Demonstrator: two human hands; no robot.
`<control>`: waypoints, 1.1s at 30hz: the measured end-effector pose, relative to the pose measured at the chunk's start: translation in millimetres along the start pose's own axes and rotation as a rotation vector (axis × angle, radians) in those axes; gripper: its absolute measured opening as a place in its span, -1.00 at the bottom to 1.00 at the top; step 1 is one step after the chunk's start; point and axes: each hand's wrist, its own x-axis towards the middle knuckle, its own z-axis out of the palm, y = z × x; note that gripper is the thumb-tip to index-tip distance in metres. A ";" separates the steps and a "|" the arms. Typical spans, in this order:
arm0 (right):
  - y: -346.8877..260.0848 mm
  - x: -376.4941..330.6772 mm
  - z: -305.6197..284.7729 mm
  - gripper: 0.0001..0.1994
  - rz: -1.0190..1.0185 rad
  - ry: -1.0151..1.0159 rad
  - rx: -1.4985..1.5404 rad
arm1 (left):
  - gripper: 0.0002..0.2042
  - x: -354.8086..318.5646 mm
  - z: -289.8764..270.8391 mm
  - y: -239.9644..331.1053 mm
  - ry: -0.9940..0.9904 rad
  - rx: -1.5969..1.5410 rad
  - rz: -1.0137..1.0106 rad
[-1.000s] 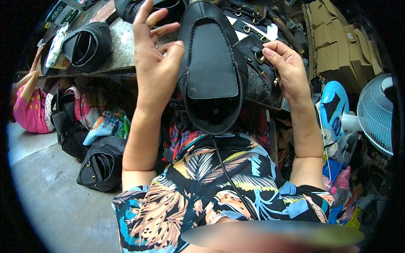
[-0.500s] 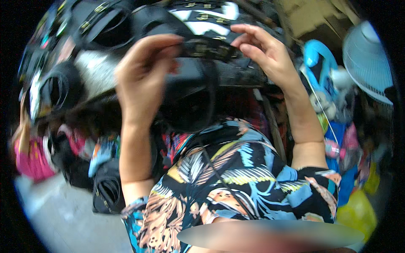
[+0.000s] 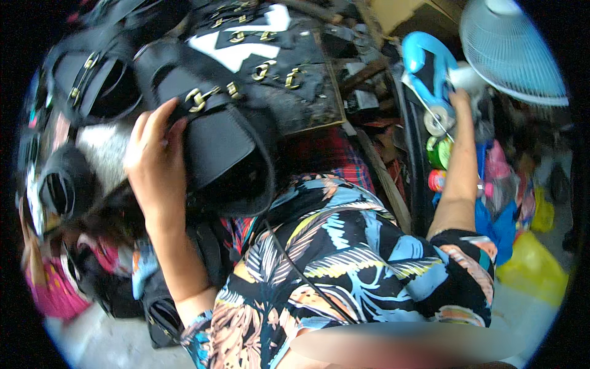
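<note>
My left hand (image 3: 153,150) is closed on the edge of a black bag (image 3: 218,147) with a flap and a curved strap, its fingers curled by a gold-coloured link fitting (image 3: 198,99). Far to the right, my right hand (image 3: 460,98) reaches beside a light blue looped object (image 3: 423,58) whose kind I cannot make out. Its fingers are mostly hidden, so any grip does not show. A grey ring-shaped roll (image 3: 438,120) is just left of that wrist. Several black strips with gold links (image 3: 276,72) lie on the worktop beyond the bag.
Another black bag with gold links (image 3: 92,83) and a rolled black piece (image 3: 66,183) are at the left. A blue-bladed or blue-caged fan (image 3: 513,55) stands at the far right. Wooden pieces (image 3: 365,77) lie beyond the worktop's edge. A yellow plastic bag (image 3: 533,267) rests low at right.
My right hand has left the black pieces and swung right, to the light blue object. My left hand has moved slightly left and down and now grips the bag. The view has shifted.
</note>
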 end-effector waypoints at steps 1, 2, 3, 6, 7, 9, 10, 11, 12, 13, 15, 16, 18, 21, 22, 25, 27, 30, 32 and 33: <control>15.6 8.9 14.7 -0.58 -0.071 -0.082 0.112 | -0.76 -0.3 -0.3 -0.8 -0.002 0.036 0.012; 27.3 19.7 26.2 -0.57 -0.025 -0.071 0.161 | -0.79 -0.4 -0.1 -2.2 -0.004 0.072 0.025; 36.7 27.9 36.2 -0.50 -0.051 -0.072 0.072 | -0.81 -0.2 1.6 -3.5 0.007 0.086 0.033; 47.1 47.0 39.7 -0.38 -0.160 -0.111 -0.075 | -0.86 2.9 7.3 -9.7 0.068 0.157 0.117; 43.3 47.7 32.8 -0.43 -0.121 -0.119 -0.065 | -0.88 3.3 8.9 -11.3 0.082 0.189 0.138; 22.5 34.3 10.1 -0.57 -0.015 -0.141 0.508 | -0.90 4.4 11.9 -13.9 0.110 0.216 0.173; 7.6 21.8 -9.6 -0.64 0.150 -0.133 0.757 | -0.90 5.2 13.2 -15.2 0.124 0.192 0.173; -12.2 2.8 -30.7 -0.68 -0.038 -0.191 0.896 | -0.90 5.2 13.5 -16.3 0.131 0.188 0.168; -34.6 -21.4 -53.2 -0.71 -0.083 -0.212 0.988 | -0.91 5.5 14.6 -17.0 0.128 0.179 0.161; -64.2 -47.2 -76.6 -0.69 -0.342 -0.218 1.235 | -0.90 5.4 15.1 -17.7 0.123 0.195 0.147; -126.9 -101.7 -129.3 -0.64 -0.692 -0.104 1.307 | -0.89 5.4 16.2 -19.0 0.139 0.191 0.140; -155.9 -129.6 -158.0 -0.63 -0.785 -0.161 1.304 | -0.88 5.3 16.3 -19.6 0.144 0.187 0.140; -209.1 -185.4 -207.6 -0.59 -0.847 -0.138 1.182 | -0.84 4.8 14.9 -20.7 0.157 0.145 0.141; -271.0 -252.2 -263.8 -0.54 -1.180 -0.023 0.852 | -0.81 3.2 10.4 -19.4 0.152 0.072 0.131; -284.7 -269.4 -277.9 -0.55 -1.243 0.128 0.666 | -0.80 2.0 9.4 -17.6 0.141 0.055 0.116; -320.4 -298.9 -304.9 -0.58 -1.428 0.276 0.459 | -0.80 -0.6 5.0 -12.5 0.096 0.085 0.110; -334.0 -310.1 -313.6 -0.59 -1.484 0.349 0.394 | -0.81 0.5 4.9 -11.5 0.092 0.107 0.120; -341.1 -317.5 -323.5 -0.61 -1.493 0.433 0.272 | -0.85 3.9 7.4 -14.2 0.117 0.108 0.128; -337.6 -320.4 -330.1 -0.62 -1.450 0.422 0.219 | -0.88 5.0 9.5 -17.1 0.123 0.110 0.115; -335.8 -321.5 -332.5 -0.62 -1.427 0.425 0.192 | -0.89 4.7 10.4 -18.1 0.136 0.119 0.122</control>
